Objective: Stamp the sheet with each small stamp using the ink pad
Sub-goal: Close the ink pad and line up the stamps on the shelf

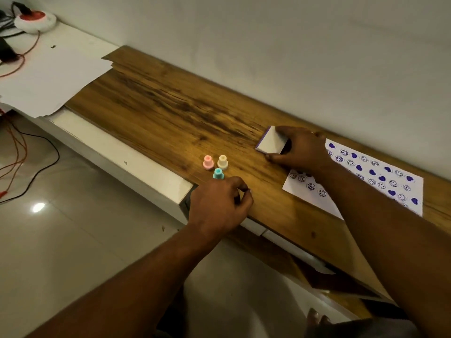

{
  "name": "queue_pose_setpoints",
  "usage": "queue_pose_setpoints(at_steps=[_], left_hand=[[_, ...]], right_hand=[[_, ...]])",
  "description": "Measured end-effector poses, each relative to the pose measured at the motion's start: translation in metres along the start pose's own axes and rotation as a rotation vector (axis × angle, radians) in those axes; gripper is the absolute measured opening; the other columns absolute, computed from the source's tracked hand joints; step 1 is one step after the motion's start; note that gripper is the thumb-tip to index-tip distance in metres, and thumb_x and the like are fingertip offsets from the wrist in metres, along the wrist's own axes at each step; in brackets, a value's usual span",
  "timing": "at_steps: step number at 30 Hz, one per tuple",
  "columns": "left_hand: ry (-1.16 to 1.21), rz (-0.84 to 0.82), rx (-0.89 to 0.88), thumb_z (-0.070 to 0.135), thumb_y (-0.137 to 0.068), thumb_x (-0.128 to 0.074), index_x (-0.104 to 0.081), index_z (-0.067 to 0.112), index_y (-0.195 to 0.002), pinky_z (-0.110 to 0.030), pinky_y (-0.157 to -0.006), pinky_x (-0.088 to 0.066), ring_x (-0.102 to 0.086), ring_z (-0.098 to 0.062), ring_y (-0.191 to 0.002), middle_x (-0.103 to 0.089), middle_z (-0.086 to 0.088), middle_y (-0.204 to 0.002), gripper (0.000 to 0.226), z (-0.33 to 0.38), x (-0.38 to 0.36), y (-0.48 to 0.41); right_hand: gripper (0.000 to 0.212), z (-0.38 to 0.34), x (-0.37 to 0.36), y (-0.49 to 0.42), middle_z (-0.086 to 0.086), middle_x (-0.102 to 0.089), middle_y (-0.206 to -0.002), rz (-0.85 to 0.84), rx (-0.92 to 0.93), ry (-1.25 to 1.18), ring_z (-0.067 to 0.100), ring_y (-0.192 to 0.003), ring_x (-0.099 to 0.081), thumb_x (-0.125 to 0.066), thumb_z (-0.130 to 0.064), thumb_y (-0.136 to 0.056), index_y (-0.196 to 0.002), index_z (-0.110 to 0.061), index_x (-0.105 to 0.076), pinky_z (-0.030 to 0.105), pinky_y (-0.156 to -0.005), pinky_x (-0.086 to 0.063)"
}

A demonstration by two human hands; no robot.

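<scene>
The head view is the only view. The three small stamps stand in a tight cluster on the wooden desktop (170, 113). The teal stamp (218, 173) is closest to the person, with the pink stamp (208, 162) and the cream stamp (222, 162) side by side just behind it. All three are upright, long axis vertical, knob up and printing face down on the wood. The left hand (219, 201) lies just on the near side of the teal stamp, so the stamps are straight ahead of its knuckles, toward the wall. Its fingers are loosely curled and no stamp shows inside them (it looks empty). It is much the nearer hand for a pick. The right hand (300, 150) is well to the right, thumb and fingers clamped across the ink pad (269, 141), a white case showing a purple edge. The case sits between the stamps and the sheet (415, 189); whether it is open cannot be told. The sheet runs lengthwise along the wall, already dotted with hearts and faces, and lies partly under the right forearm.
</scene>
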State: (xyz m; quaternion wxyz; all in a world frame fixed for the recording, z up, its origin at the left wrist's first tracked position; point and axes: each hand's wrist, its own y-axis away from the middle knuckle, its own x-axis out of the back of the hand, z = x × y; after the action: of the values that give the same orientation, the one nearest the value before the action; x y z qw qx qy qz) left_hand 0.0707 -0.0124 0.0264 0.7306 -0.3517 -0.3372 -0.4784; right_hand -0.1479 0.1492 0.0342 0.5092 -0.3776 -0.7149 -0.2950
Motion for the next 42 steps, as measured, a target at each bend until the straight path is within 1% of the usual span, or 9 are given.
queue_pose_setpoints(at_steps=[15,18,20,23,25,29,36,38,42], left_hand=[[0.054,0.019,-0.027,0.048,-0.097,-0.066,-0.079,0.028,-0.109,-0.024,-0.066,-0.05,-0.063,-0.001,-0.066,-0.072,0.015,-0.072,0.027,0.01,-0.005,-0.004],[0.05,0.032,-0.036,0.048,-0.097,-0.066,-0.079,0.029,-0.108,-0.02,-0.061,-0.044,-0.061,0.002,-0.063,-0.071,0.015,-0.07,0.025,0.008,-0.006,-0.006],[0.048,0.046,-0.045,0.048,-0.096,-0.067,-0.079,0.03,-0.106,-0.018,-0.059,-0.04,-0.057,0.004,-0.06,-0.069,0.017,-0.07,0.024,0.006,-0.005,-0.007],[0.075,0.14,-0.045,0.049,-0.096,-0.065,-0.079,0.03,-0.101,-0.014,-0.057,-0.035,-0.054,0.005,-0.057,-0.068,0.018,-0.07,0.024,-0.001,0.0,-0.01],[0.117,0.241,0.007,0.048,-0.094,-0.067,-0.076,0.031,-0.1,-0.018,-0.055,-0.038,-0.056,0.001,-0.057,-0.067,0.017,-0.072,0.02,-0.011,0.008,-0.015],[0.142,0.353,0.176,0.043,-0.091,-0.076,-0.068,0.031,-0.11,-0.022,-0.055,-0.038,-0.056,-0.003,-0.063,-0.062,0.017,-0.083,0.024,-0.038,0.019,-0.026],[0.145,0.278,0.213,0.044,-0.089,-0.078,-0.069,0.031,-0.115,-0.019,-0.055,-0.038,-0.059,-0.002,-0.07,-0.063,0.016,-0.086,0.031,-0.054,0.014,-0.021],[0.152,0.273,0.214,0.043,-0.089,-0.079,-0.069,0.032,-0.115,-0.02,-0.056,-0.039,-0.059,-0.002,-0.071,-0.063,0.017,-0.086,0.03,-0.054,0.014,-0.021],[0.175,0.272,0.217,0.043,-0.09,-0.078,-0.069,0.032,-0.114,-0.024,-0.059,-0.042,-0.06,-0.005,-0.073,-0.063,0.017,-0.087,0.028,-0.057,0.013,-0.019]], right_hand=[[0.105,0.043,-0.007,-0.025,-0.01,-0.054,-0.152,0.032,0.002,-0.106,0.022,-0.138,-0.051,-0.062,-0.089,-0.061,-0.153,-0.042,-0.042,0.057,-0.113,-0.031],[0.11,0.043,-0.005,-0.025,-0.003,-0.049,-0.157,0.022,0.049,-0.192,0.025,-0.142,-0.047,-0.068,-0.088,-0.064,-0.157,-0.037,-0.037,0.044,-0.114,-0.032],[0.101,0.035,-0.003,-0.023,-0.002,-0.05,-0.156,0.151,0.025,-0.218,0.025,-0.141,-0.047,-0.072,-0.082,-0.071,-0.155,-0.036,-0.041,0.041,-0.108,-0.03],[0.076,0.004,0.003,-0.023,-0.007,-0.065,-0.135,0.314,0.13,-0.291,0.015,-0.117,-0.062,-0.075,-0.071,-0.076,-0.14,-0.033,-0.058,0.051,-0.104,-0.047],[0.063,-0.024,0.007,-0.024,-0.01,-0.069,-0.119,0.121,0.325,-0.407,0.006,-0.097,-0.065,-0.082,-0.056,-0.079,-0.133,-0.028,-0.065,0.045,-0.088,-0.057],[0.051,-0.074,-0.006,-0.021,-0.013,-0.066,-0.122,-0.295,0.461,-0.357,0.005,-0.099,-0.065,-0.083,-0.031,-0.087,-0.134,-0.032,-0.063,0.032,-0.084,-0.06],[0.03,-0.09,-0.022,-0.025,-0.013,-0.07,-0.118,-0.325,0.468,-0.269,0.006,-0.102,-0.066,-0.077,-0.032,-0.092,-0.121,-0.031,-0.071,0.038,-0.091,-0.061],[0.028,-0.089,-0.025,-0.028,-0.013,-0.071,-0.116,-0.267,0.416,-0.229,0.005,-0.102,-0.065,-0.074,-0.039,-0.093,-0.12,-0.032,-0.072,0.041,-0.097,-0.057],[0.027,-0.071,-0.027,-0.049,-0.003,-0.073,-0.109,0.18,0.163,0.06,0.022,-0.109,-0.063,-0.061,-0.047,-0.095,-0.113,-0.03,-0.072,0.049,-0.102,-0.039]])
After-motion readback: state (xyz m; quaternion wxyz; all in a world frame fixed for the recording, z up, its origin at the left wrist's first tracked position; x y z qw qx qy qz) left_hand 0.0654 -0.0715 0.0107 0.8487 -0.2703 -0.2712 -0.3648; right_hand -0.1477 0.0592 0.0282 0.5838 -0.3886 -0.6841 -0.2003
